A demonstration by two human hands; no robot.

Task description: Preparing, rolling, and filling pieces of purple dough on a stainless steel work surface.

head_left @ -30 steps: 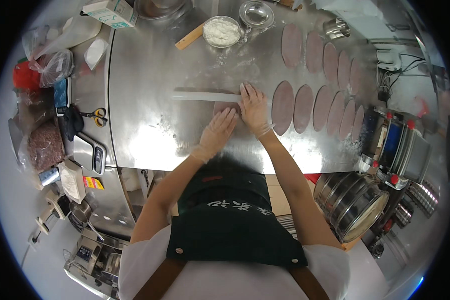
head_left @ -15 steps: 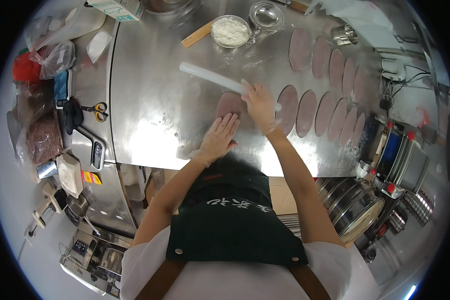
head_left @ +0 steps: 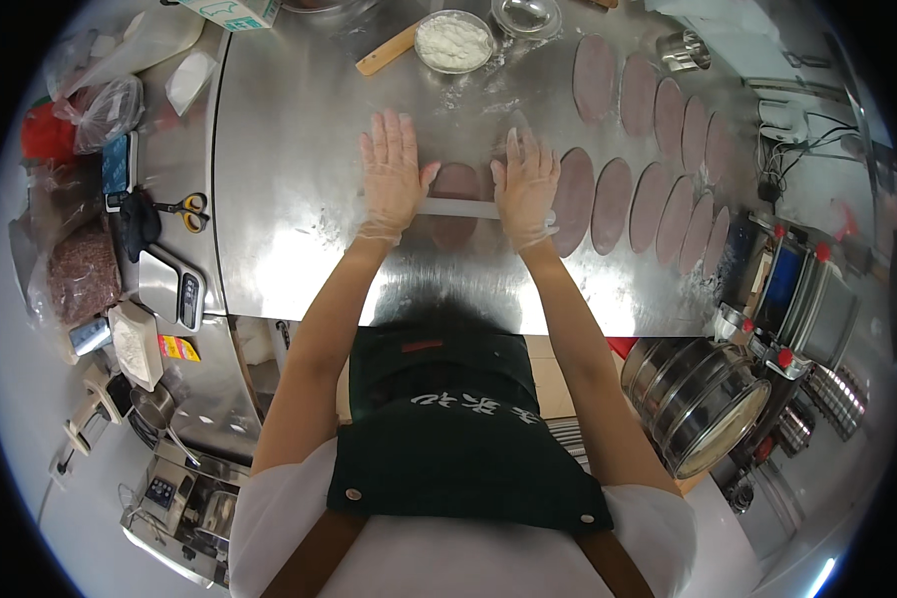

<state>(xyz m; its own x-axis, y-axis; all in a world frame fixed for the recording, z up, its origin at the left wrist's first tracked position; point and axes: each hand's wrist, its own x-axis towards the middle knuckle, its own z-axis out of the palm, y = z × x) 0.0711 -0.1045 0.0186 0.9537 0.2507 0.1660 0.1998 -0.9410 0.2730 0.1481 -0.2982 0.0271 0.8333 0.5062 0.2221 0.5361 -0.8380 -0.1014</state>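
A white rolling pin (head_left: pixel 458 207) lies crosswise over a pinkish oval of dough (head_left: pixel 456 230) on the steel worktop (head_left: pixel 299 179). My left hand (head_left: pixel 394 169), in a clear glove, rests palm down over the pin's left part, fingers stretched forward. My right hand (head_left: pixel 524 177), gloved too, lies likewise over the pin's right part, fingers open and extended. Both palms hide parts of the pin. Just right of my right hand stand two rows of similar flat pinkish ovals (head_left: pixel 611 204).
A bowl of white powder (head_left: pixel 453 40), wooden-handled tool (head_left: pixel 384 50), metal bowl (head_left: pixel 524 18) and metal cutter (head_left: pixel 684 50) are at the back. Left: scissors (head_left: pixel 189 211), scale (head_left: pixel 169 284), bags (head_left: pixel 80 269). Right: machine with red knobs (head_left: pixel 797 299), stacked steel sieves (head_left: pixel 688 399).
The pin was lifted at a slant by my right hand; now it lies level across the dough. My left hand has moved forward off the dough onto the pin, and my right hand's fingers have straightened.
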